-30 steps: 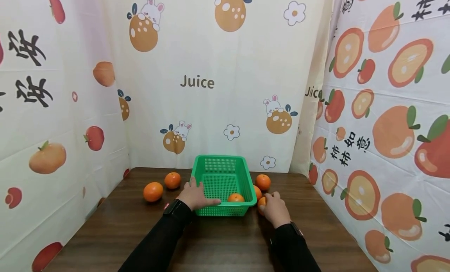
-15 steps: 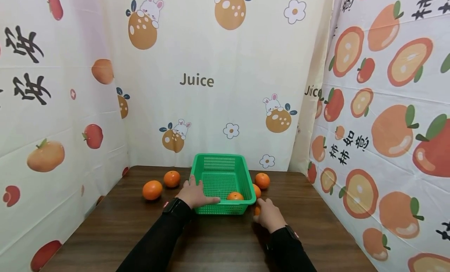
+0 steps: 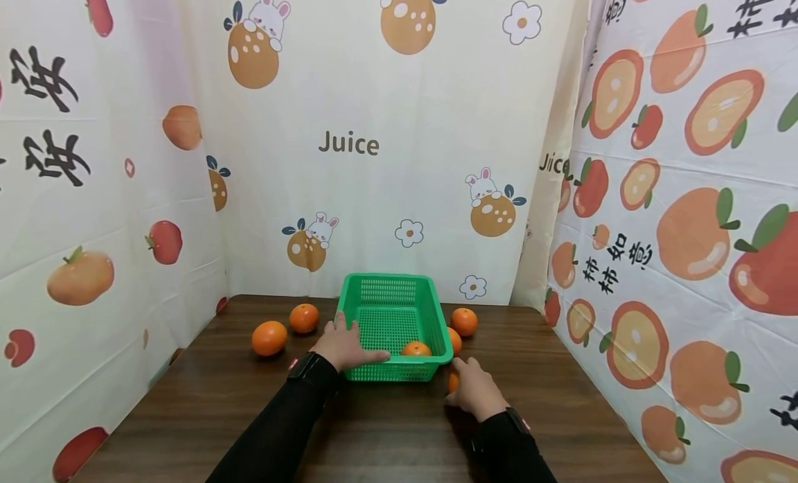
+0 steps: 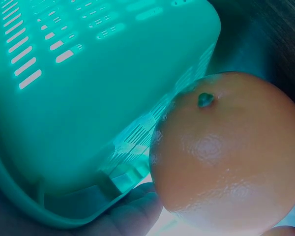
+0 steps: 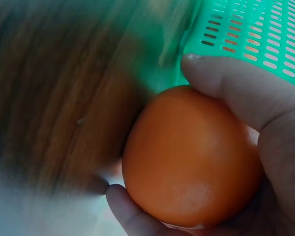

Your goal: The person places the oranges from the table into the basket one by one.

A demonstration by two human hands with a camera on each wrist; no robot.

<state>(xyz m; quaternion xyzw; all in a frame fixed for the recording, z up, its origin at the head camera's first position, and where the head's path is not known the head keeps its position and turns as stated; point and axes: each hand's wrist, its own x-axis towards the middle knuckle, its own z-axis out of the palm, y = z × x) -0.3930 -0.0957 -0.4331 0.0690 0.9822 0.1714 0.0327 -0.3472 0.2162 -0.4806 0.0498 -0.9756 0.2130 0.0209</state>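
Just off the green basket's near right corner (image 3: 436, 361), right hand (image 3: 479, 391) pinches a held orange (image 5: 191, 157) between thumb and curled fingers. Left hand (image 3: 345, 346): fingers spread, thumb along the near rim. Risk (judged, not seen): smooth peel could slip from a loose grip; a bump could roll the neighbouring orange (image 3: 455, 340). Basket contents: one visible orange (image 3: 416, 348), near wall.

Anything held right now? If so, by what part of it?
Right hand holds an orange fruit by its sides, between thumb and fingers. Left hand lies spread at the green basket's rim; no clear grip.
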